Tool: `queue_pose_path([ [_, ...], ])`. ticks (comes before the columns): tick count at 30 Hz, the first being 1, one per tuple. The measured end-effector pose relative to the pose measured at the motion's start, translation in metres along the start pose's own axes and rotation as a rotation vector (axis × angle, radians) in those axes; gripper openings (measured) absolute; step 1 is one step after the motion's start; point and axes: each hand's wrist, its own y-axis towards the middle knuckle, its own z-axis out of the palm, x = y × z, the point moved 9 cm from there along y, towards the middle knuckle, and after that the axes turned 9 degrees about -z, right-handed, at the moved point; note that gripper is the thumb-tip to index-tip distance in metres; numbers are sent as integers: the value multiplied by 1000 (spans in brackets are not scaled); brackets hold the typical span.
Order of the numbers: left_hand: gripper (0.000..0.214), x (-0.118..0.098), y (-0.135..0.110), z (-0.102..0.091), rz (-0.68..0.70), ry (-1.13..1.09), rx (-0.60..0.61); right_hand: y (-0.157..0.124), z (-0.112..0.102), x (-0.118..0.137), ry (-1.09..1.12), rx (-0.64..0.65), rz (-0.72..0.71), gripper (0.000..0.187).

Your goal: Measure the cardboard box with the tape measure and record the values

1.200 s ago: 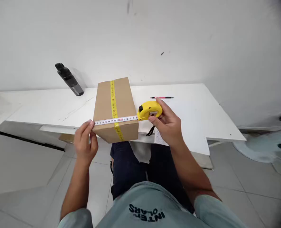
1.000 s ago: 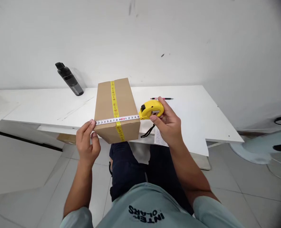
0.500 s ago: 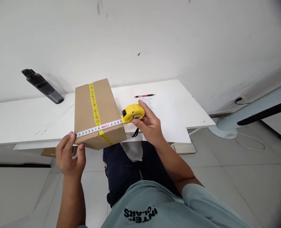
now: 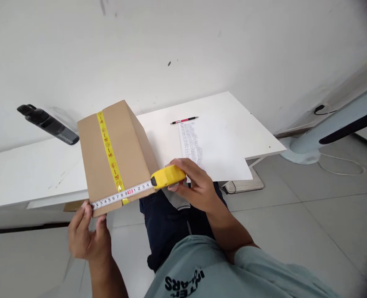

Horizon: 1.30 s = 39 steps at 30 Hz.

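The measuring-tape blade [image 4: 121, 195] spans the cardboard carton's [image 4: 118, 145] near top edge left to right, its end held by fingertips of the left hand [image 4: 89, 238], its yellow case [image 4: 170, 175] pinched in the right hand [image 4: 198, 188].

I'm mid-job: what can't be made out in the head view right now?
Head view:
Tip of the tape measure: covered by the left hand.
Print on the paper: too small to read.
Underside of the box: hidden by the box itself.
Pale blue stand: cut off by the right edge.
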Motion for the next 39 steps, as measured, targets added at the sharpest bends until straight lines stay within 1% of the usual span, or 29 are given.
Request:
queue_pose_path([
  [2,35,1,0,-4,16,30,6,-2,0,9,-61,8,-67,67],
  [4,34,2,-1,-6,30,61,9,-6,1,20,-139,1,-176,69],
  [7,31,-2,-3,-8,88,79,-7,-15,6,31,-241,-26,-321,73],
  [9,31,-3,-3,-8,95,109,-21,-21,9,33,-270,-60,-371,75],
  [11,31,0,-3,-7,73,160,-22,-25,11,33,-263,-96,-393,76],
  [13,32,3,-3,-8,60,177,-22,-27,13,32,-249,-116,-397,78],
  [17,33,11,-1,-7,0,137,-23,-26,14,33,-255,-145,-392,79],
  [19,32,9,0,-6,18,102,-13,-25,14,32,-264,-155,-377,78],
  [21,32,4,0,-6,65,58,-7,-25,13,31,-254,-163,-367,77],
  [23,32,2,0,-6,71,45,5,-26,13,30,-235,-172,-364,77],
  [26,29,5,0,-8,39,66,10,-28,15,28,-204,-141,-354,78],
  [31,28,6,-1,-12,54,69,-13,-30,15,29,-231,-134,-365,84],
  [36,29,1,-3,-10,103,58,13,-30,17,22,-236,-96,-288,86],
  [39,26,6,-5,-12,75,104,-15,-32,16,24,-245,-110,-317,88],
])
